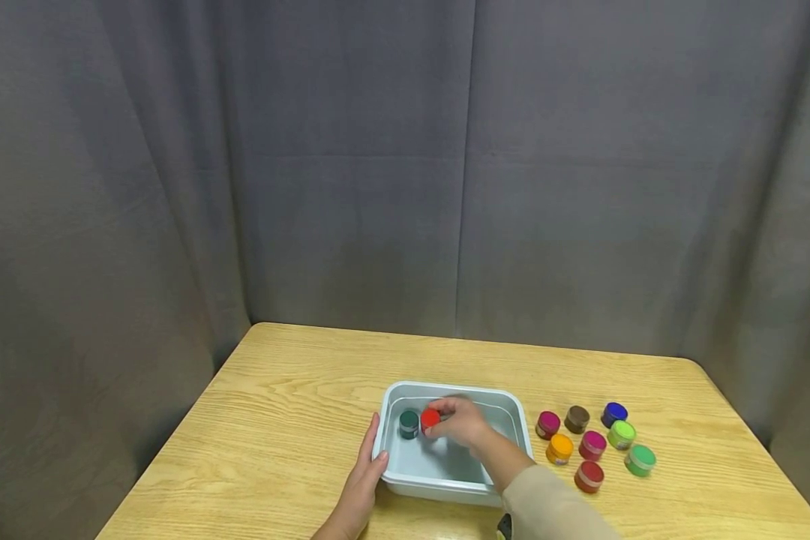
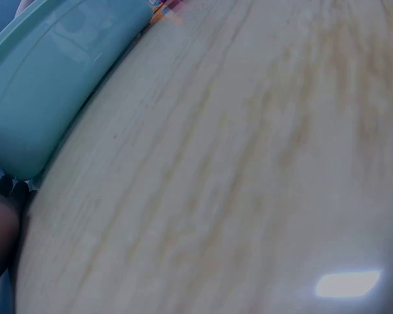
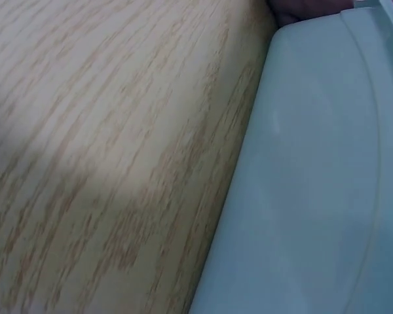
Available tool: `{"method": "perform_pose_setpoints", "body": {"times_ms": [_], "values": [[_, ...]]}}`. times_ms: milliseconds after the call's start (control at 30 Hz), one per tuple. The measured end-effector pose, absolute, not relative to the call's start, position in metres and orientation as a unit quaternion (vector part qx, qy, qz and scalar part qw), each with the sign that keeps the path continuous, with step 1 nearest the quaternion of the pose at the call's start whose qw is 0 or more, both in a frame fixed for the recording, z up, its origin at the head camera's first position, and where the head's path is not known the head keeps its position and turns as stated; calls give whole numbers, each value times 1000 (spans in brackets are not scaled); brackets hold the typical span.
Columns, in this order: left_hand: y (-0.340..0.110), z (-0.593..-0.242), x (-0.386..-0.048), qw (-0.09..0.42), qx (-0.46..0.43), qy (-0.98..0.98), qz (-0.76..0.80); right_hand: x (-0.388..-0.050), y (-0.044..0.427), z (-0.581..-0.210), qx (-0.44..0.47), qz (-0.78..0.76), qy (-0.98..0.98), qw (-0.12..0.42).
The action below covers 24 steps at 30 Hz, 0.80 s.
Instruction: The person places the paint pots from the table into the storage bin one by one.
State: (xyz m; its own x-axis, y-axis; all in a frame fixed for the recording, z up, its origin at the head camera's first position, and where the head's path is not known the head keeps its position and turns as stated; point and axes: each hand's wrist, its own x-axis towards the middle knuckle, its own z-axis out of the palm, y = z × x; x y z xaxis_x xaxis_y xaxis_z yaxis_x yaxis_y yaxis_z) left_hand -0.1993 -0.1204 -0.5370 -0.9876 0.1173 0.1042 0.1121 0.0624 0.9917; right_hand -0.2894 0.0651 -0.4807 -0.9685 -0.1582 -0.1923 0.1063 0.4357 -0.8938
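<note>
A light grey-blue plastic tub (image 1: 445, 491) sits on the wooden table. My left hand (image 1: 361, 484) holds the tub at its left side, thumb at the rim near the front corner and fingers along the outer wall. Inside the tub, my right hand (image 1: 460, 421) pinches a small red-lidded paint jar (image 1: 430, 419). Just left of it stands a dark green paint jar (image 1: 409, 424). Both wrist views show the tub's outer wall (image 2: 46, 85) close up; the right hand's fingers are out of sight in the right wrist view.
Right of the tub, several paint jars stand grouped on the table (image 1: 277, 405), among them an orange jar (image 1: 559, 448), a brown jar (image 1: 577, 418), a blue jar (image 1: 614, 414) and a dark red jar (image 1: 589, 476). Grey curtains (image 1: 351, 187) hang behind and beside the table.
</note>
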Motion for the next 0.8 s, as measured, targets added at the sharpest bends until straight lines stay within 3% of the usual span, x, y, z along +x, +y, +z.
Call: {"method": "perform_pose_setpoints", "body": {"times_ms": [500, 800], "values": [[-120, -537, -199, 6, 80, 729, 680, -295, 64, -489, -34, -511, 850, 125], [-120, -535, -197, -4, 90, 729, 679, -288, 74, -476, -10, -523, 845, 115]]}}
